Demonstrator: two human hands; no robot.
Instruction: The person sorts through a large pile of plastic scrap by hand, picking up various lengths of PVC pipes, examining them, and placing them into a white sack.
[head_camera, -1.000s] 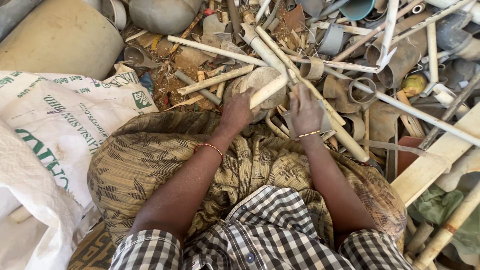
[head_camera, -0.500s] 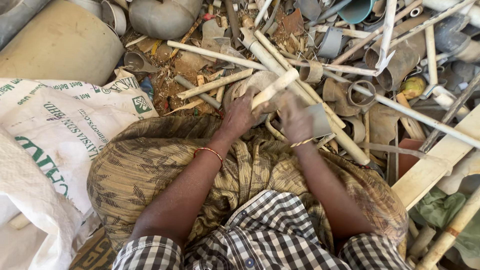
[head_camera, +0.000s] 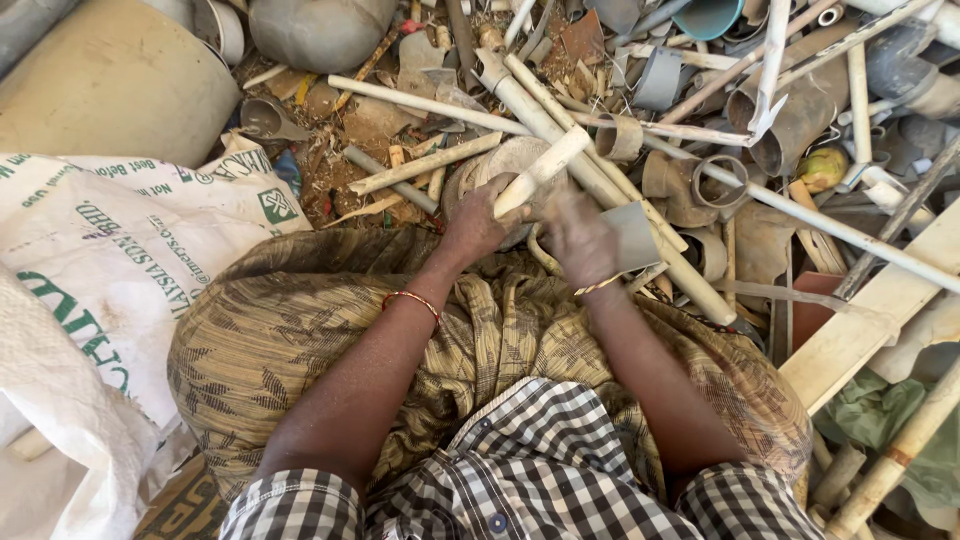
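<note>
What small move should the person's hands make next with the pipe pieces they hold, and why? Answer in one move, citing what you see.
Probably lift the short cream pipe piece, gripped by the left hand, clear of the scrap pile. The right hand already holds a grey curved pipe fragment, and the white sack lies open-sided on the left, likely for sorted pieces.

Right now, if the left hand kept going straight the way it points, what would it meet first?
The left hand points up the picture, gripping a short pale pipe piece. Straight ahead, it would probably first meet the long pale pipe lying crosswise in the scrap pile, though depth is hard to judge from above.
</note>
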